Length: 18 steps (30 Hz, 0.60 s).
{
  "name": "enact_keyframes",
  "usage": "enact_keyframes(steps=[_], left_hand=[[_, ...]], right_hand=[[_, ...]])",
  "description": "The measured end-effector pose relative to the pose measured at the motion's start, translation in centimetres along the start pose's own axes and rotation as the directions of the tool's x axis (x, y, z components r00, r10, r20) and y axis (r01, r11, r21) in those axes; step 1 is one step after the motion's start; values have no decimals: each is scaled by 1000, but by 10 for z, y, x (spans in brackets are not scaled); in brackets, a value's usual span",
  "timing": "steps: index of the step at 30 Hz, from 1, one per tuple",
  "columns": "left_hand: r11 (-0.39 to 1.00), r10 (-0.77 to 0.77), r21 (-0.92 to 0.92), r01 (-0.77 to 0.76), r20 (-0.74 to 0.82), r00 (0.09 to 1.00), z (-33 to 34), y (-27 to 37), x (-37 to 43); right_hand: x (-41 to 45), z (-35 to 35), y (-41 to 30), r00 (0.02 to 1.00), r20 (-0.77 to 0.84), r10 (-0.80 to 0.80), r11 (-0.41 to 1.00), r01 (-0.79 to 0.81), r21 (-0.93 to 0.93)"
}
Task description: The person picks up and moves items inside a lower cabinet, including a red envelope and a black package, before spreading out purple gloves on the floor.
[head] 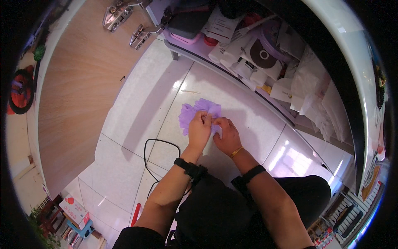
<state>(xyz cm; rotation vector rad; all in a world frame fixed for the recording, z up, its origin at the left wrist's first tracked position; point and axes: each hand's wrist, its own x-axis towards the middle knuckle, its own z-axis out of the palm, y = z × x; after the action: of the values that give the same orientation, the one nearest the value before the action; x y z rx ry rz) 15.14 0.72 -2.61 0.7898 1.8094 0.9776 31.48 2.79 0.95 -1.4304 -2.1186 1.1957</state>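
A ruffled purple piece of soft, thin material [186, 115] is held low over the white tiled floor, its frilled edges spread away from me. My left hand [200, 129] pinches it near its middle, between thumb and fingers. Close beside, my right hand [227, 135] has its bent fingertips against the left fingertips, with the thumb lower and apart. Purple material shows between the right thumb and fingers, but whether they grip it is hidden. A thin cotton swab [190, 91] lies on the floor beyond the purple piece.
An open wooden cabinet door [77, 102] with metal hinges stands on the left. Ahead and right, a low cabinet shelf [230, 71] holds rolls, bags and boxes. A black cable loop [145, 152] is near my left forearm. Behind left stands a printed carton [74, 209] on a blue stool [81, 229].
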Motion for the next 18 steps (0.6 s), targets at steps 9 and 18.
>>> enact_keyframes(steps=[9,18], left_hand=[[830,366,506,-236,-175,914,-11,-2,-5],[708,582,503,-495,-19,813,-13,-5,-2]], right_hand=[[-2,-5,11,998,-6,-65,983,63,-175],[-6,14,19,971,179,160,951,-103,-291]])
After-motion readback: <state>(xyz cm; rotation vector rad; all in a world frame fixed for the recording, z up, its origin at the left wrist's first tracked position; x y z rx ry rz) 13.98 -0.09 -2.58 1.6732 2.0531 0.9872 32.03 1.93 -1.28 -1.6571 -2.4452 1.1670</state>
